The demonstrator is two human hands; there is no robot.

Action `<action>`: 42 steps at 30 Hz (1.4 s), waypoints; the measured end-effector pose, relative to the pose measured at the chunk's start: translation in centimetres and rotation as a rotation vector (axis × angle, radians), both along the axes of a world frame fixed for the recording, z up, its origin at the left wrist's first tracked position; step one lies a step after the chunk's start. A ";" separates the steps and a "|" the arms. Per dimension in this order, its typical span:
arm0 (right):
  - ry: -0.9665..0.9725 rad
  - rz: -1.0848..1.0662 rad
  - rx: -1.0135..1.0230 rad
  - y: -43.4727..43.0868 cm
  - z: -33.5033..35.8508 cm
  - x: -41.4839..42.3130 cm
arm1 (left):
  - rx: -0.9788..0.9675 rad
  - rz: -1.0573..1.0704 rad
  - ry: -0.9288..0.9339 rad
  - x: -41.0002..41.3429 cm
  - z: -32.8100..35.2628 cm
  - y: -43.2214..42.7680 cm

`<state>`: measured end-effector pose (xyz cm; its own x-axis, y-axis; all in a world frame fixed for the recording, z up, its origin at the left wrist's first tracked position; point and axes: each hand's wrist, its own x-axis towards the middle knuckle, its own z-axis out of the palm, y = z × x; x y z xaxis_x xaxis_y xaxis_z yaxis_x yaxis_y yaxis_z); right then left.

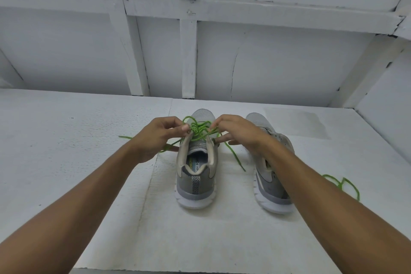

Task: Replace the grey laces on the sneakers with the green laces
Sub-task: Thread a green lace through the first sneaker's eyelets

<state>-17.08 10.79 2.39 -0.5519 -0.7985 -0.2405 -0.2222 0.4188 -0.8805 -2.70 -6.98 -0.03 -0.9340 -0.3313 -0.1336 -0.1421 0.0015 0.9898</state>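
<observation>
Now, closest in, the shoe (195, 176) stands heel-first on the table (66, 140), with a second shoe (266, 182) at its 3 o'clock and a spare lace (342, 183) beyond that. Farther on, over the tongue, the left hand (160, 134) pinches the green lace (199, 131) from 9 o'clock and the right hand (238, 133) pinches it from 3 o'clock. Best to draw both loops outward evenly, keeping the knot centred and snug

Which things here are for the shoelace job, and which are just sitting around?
For the job: left hand and right hand, both pinching the green lace; the sneaker being laced; the second sneaker; the loose green lace beside it.
Just there: the white table; the white wall beams.
</observation>
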 end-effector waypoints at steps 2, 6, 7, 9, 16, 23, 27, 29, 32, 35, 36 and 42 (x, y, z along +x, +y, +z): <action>0.116 0.045 -0.030 0.0 -0.4 0.1 | 0.088 -0.008 0.015 0.2 0.2 -0.1; 0.181 0.059 -0.089 -0.2 -1.1 0.1 | 0.118 -0.032 0.013 0.6 0.3 -0.3; 0.191 0.040 -0.102 -0.2 -1.2 0.1 | 0.112 -0.031 0.008 0.6 0.3 -0.3; 0.223 -0.003 -0.125 -0.2 -1.5 0.1 | 0.091 -0.029 -0.005 0.6 0.3 -0.3; 0.124 -0.052 -0.087 -0.3 -1.2 0.0 | 0.095 -0.037 -0.012 0.8 0.3 -0.3; 0.020 -0.009 -0.014 0.2 -0.4 0.4 | 0.057 -0.023 -0.061 0.4 -0.3 -0.3; 0.021 -0.019 -0.074 0.4 -0.7 0.2 | 0.002 -0.001 -0.057 0.3 -0.4 0.0; 0.047 -0.042 -0.079 0.0 -1.1 0.2 | -0.017 0.014 -0.046 0.2 -0.3 0.1; 0.088 -0.028 -0.037 -0.6 -1.5 -0.1 | 0.005 0.018 -0.033 0.1 0.1 0.3; 0.076 0.008 -0.025 -0.7 -1.4 0.0 | 0.023 0.034 -0.028 0.1 0.1 0.4; 0.075 0.004 -0.030 -0.7 -1.3 0.1 | 0.025 0.031 -0.030 0.1 0.1 0.4; 0.092 0.008 -0.055 0.5 -1.3 0.1 | -0.068 0.027 -0.071 0.5 -0.3 -0.1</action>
<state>-16.97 11.25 1.11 -0.5630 -0.8137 -0.1446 -0.3063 0.3679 -0.8779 -2.24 -7.12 -0.36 -0.9136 -0.3668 -0.1756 -0.2130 0.0639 0.9750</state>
